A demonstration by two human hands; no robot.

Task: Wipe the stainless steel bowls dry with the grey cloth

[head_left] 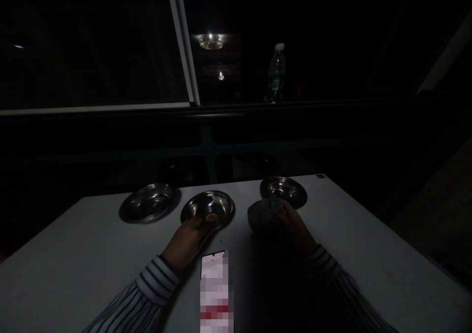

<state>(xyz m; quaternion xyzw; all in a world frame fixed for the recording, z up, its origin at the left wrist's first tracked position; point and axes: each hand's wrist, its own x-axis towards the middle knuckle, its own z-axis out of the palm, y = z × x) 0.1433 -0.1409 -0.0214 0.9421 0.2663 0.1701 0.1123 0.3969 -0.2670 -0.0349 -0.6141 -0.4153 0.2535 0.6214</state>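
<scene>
In the dim head view, my left hand (187,242) grips the near rim of the middle stainless steel bowl (221,203), its fingertips over the edge and inside. A small yellow and red sticker (211,218) shows in the bottom of this bowl. My right hand (297,227) is closed on a bunched dark grey cloth (262,216), held just in front of the right metal bowl (283,190). Shadow hides part of the cloth and the fingers under it. Another shallow metal bowl (147,204) sits to the left of my left hand.
A lit phone (214,284), its screen blurred out, lies on the white table (92,254) between my forearms. Beyond the table's far edge, a capped plastic bottle (277,75) stands upright on a dark ledge (236,111) by a window frame (184,43).
</scene>
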